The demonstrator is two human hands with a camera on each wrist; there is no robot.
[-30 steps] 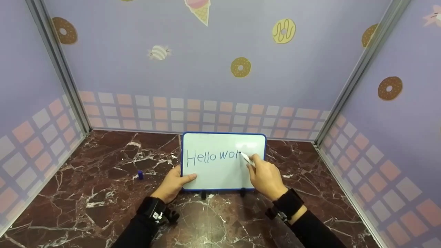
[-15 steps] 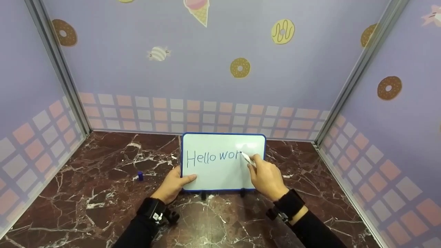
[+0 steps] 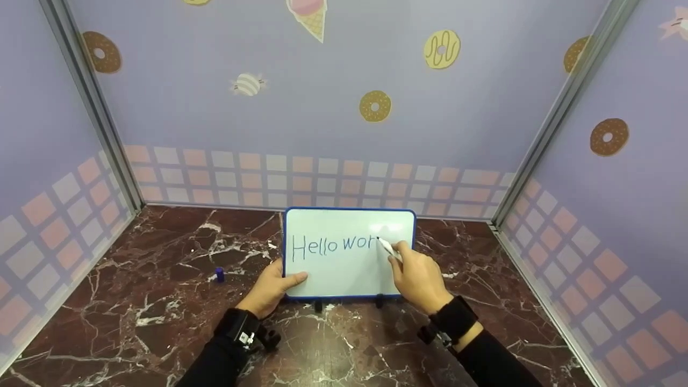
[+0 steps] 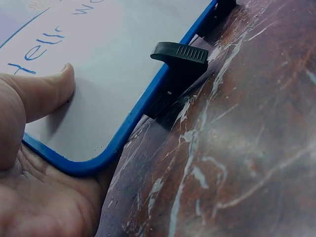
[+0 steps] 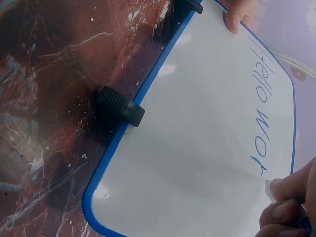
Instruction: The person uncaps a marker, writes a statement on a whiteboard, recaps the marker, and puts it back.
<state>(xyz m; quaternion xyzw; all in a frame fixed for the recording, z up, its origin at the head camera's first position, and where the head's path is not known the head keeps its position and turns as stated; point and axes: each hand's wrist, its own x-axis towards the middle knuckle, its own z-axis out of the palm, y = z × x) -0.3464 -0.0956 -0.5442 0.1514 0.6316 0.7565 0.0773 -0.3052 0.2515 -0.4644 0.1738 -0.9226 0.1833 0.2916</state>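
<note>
A small whiteboard (image 3: 338, 277) with a blue frame stands tilted back on the table, "Hello wor" written across it in blue. My left hand (image 3: 269, 287) grips its lower left edge, thumb (image 4: 52, 91) on the white face and fingers behind. In my right hand (image 3: 422, 277) a white marker (image 3: 388, 247) is pinched, its dark tip at the board just right of the "r". In the right wrist view only a bit of the marker (image 5: 269, 191) shows past the fingers. Black clip-like feet (image 4: 180, 54) hold the board's bottom edge.
A blue marker cap (image 3: 220, 274) stands on the dark red marbled table (image 3: 161, 301), left of my left hand. Behind the board rises a lilac wall (image 3: 301, 123) with donut and candy prints. Side walls close off left and right.
My right hand and the marker have shifted slightly right, the tip moving just past the "r". The left hand and the whiteboard stay in place.
</note>
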